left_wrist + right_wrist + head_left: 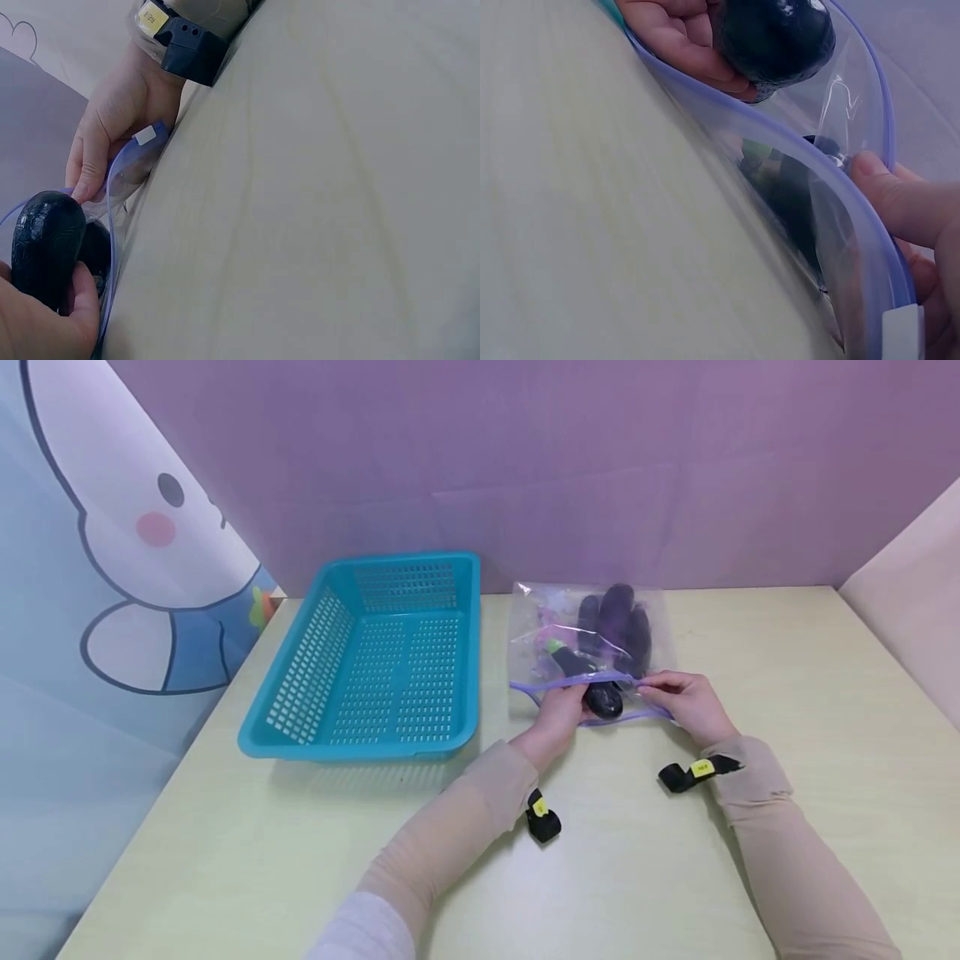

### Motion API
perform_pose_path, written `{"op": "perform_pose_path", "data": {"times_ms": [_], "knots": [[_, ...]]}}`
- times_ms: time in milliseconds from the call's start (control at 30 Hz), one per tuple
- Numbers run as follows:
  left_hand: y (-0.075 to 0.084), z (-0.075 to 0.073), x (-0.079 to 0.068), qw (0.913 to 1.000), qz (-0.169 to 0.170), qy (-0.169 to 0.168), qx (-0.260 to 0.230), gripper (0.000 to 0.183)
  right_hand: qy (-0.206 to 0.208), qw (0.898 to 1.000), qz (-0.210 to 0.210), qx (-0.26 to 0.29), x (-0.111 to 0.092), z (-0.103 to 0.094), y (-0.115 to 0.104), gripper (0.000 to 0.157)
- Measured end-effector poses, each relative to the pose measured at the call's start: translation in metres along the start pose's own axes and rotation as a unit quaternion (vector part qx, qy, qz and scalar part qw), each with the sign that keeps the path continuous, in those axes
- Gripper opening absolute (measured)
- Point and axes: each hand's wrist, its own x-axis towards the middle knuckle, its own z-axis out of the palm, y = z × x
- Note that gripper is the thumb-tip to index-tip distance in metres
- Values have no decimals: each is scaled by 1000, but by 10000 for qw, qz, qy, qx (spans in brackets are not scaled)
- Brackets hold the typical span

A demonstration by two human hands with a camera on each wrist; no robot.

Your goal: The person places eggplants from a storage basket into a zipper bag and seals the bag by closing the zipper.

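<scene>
A clear zip bag (525, 627) with a purple zip edge lies on the table, several dark eggplants (617, 610) showing through it. My left hand (555, 718) grips another eggplant (603, 700) at the bag's mouth. This one's green stem end points inward and its rounded dark end sticks out toward me. At the right part of the mouth, my right hand (693, 706) pinches the upper purple edge between thumb and fingers. The right wrist view shows the mouth spread apart, with a white slider (902, 332) on the zip near that hand.
A blue-green plastic basket (360, 753) with slotted walls stands left of the bag. Each wrist wears a black strapped camera, one on the left (543, 822) and one on the right (677, 778). A purple cloth (450, 460) hangs behind the pale table (615, 877).
</scene>
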Motion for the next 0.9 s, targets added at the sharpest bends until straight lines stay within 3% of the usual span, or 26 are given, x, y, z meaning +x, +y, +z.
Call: {"op": "perform_pose_path", "data": {"times_ms": [167, 267, 500, 900], "knots": [[3, 2, 2, 9989, 131, 396, 220, 29, -25, 9999, -89, -40, 1, 0, -1, 20], [5, 2, 3, 9984, 210, 444, 282, 30, -14, 9999, -116, -86, 0, 1, -3, 21], [4, 4, 8, 9938, 231, 810, 726, 52, -32, 10000, -85, -6, 0, 1, -1, 10], [6, 4, 15, 9905, 282, 946, 957, 63, -162, 9995, -35, 273, 0, 0, 1, 26]]}}
